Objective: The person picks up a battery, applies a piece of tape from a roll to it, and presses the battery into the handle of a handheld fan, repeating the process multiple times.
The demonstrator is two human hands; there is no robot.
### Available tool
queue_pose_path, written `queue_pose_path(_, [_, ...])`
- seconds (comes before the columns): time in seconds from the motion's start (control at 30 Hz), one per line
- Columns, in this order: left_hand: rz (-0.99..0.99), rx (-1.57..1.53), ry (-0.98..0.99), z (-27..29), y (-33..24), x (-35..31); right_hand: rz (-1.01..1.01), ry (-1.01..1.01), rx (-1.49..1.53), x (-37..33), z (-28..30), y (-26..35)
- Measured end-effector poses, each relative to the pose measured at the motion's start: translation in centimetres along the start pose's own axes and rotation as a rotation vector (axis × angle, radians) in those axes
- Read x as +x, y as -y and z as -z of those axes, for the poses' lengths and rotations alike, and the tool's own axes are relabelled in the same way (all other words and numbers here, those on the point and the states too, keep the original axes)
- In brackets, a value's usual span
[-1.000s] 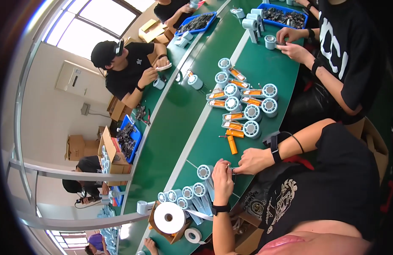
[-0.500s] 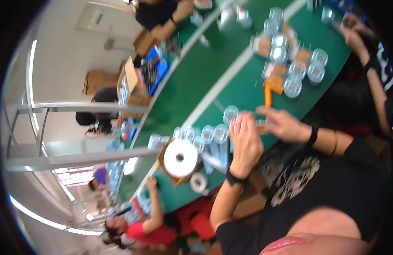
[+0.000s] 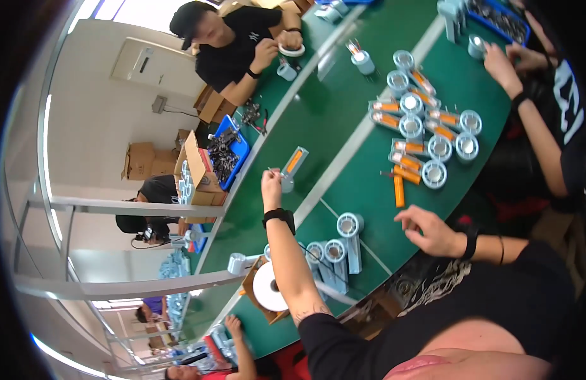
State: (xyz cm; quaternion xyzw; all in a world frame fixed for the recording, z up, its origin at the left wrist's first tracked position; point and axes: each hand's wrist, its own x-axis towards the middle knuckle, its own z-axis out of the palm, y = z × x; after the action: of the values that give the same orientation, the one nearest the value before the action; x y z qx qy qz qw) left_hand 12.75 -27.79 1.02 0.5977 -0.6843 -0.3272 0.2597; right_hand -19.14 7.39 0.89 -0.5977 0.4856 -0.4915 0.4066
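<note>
My left hand (image 3: 272, 189) is stretched out over the green table, fingers pinched at the round end of a light-blue plastic housing (image 3: 295, 162). An orange cylindrical cell shows in the handle of that housing. My right hand (image 3: 430, 233) hovers at the near table edge, fingers loosely bent and apart, holding nothing. Closest to it lies a loose orange cell (image 3: 399, 190). Beyond that, several light-blue housings with round ring heads (image 3: 434, 173) are grouped, orange cells in their handles. Between my arms stands a row of similar housings (image 3: 348, 224), without visible orange cells.
A white reel (image 3: 267, 285) in a cardboard box sits beside my left forearm. Across the table a person (image 3: 232, 50) handles a white ring. A blue tray (image 3: 232, 152) holds dark small parts. At right, a co-worker's hands (image 3: 505, 66) work by another blue tray (image 3: 499, 22).
My hands have parted. The left has reached far across the table with a housing; the right has moved slightly back toward me and is now empty. The whole view has shifted.
</note>
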Motion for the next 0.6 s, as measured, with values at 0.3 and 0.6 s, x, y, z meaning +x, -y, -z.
queue_pose_path(0.3, [-0.343, 0.181, 0.119, 2.6, -6.8, -4.9, -0.054, 0.071, 0.052, 2.2, 1.2, -0.6])
queue_pose_path(0.6, [-0.129, 0.532, 0.064, 13.7, -1.1, -30.1, -0.005, 0.338, 0.177, 3.8, -2.6, -0.8])
